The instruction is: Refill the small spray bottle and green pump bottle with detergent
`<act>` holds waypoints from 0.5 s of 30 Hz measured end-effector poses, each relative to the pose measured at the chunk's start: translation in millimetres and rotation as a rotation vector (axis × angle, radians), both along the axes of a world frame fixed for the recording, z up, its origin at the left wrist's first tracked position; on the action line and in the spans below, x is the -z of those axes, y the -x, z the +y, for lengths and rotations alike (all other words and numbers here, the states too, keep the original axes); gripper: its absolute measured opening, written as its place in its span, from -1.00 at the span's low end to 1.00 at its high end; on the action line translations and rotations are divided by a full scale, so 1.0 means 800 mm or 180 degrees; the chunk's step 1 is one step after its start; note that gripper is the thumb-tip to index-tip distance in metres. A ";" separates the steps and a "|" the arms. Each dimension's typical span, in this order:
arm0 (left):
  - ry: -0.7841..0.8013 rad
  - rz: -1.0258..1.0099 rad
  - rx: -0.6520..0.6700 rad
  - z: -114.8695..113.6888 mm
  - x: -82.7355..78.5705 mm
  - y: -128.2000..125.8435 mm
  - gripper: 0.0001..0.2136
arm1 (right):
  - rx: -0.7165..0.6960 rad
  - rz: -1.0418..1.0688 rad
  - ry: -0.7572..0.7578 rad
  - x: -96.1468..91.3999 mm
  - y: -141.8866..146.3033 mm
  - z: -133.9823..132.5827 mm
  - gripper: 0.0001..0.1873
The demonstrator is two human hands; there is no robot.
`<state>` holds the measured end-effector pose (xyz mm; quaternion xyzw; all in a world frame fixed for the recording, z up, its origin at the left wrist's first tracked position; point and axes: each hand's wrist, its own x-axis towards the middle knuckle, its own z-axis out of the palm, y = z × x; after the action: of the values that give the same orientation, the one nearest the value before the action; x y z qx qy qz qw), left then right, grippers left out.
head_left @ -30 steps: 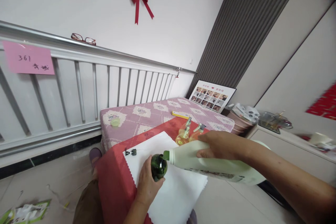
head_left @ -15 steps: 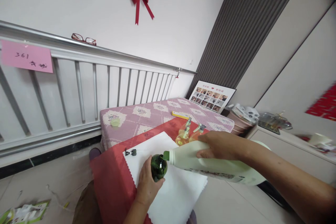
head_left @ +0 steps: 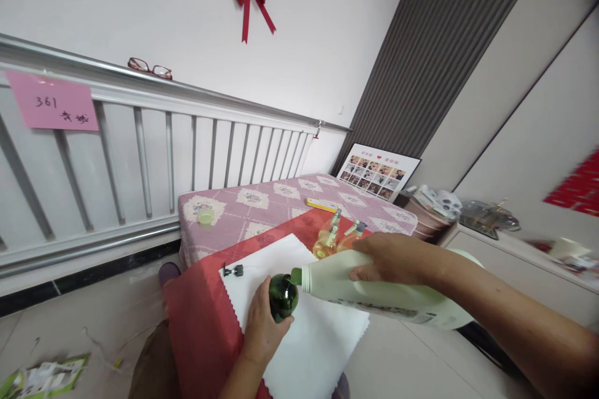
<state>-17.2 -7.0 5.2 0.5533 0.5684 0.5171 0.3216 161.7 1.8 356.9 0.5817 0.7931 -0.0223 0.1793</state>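
Note:
My left hand (head_left: 262, 324) is wrapped round a dark green glossy bottle (head_left: 282, 300) with its pump off, held over the white cloth (head_left: 311, 343). My right hand (head_left: 388, 259) grips a large pale green jug (head_left: 384, 299) tipped sideways to the left. The jug's green spout (head_left: 296, 276) rests at or just over the bottle's mouth; whether liquid flows is too small to tell. A black pump head (head_left: 233, 270) lies on the cloth's left corner. Beyond my right hand stand amber pump bottles (head_left: 326, 240). A pale green cap (head_left: 205, 217) sits on the patterned cover.
A red cloth (head_left: 196, 324) lies beneath the white one, over a table with a pink patterned cover (head_left: 290, 190). A yellow box (head_left: 321, 205) lies behind the amber bottles. The radiator (head_left: 201, 156) runs along the wall. A photo board (head_left: 379, 171) leans at the back.
Both hands, the green bottle and the tilted jug stay almost exactly where they were. The view has shifted very slightly.

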 end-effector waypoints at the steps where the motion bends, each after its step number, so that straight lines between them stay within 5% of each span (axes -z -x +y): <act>1: -0.0009 -0.0002 0.0003 0.000 0.000 0.000 -0.13 | -0.0011 0.0000 0.0004 0.000 0.000 0.000 -0.63; 15: 0.0027 0.0029 0.0023 0.001 -0.004 0.001 -0.13 | -0.0005 0.0020 -0.0022 -0.001 0.004 -0.003 -0.65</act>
<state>-18.4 -6.4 8.1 0.5562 0.5701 0.5110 0.3232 158.8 -0.6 358.0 0.5816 0.7942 -0.0213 0.1748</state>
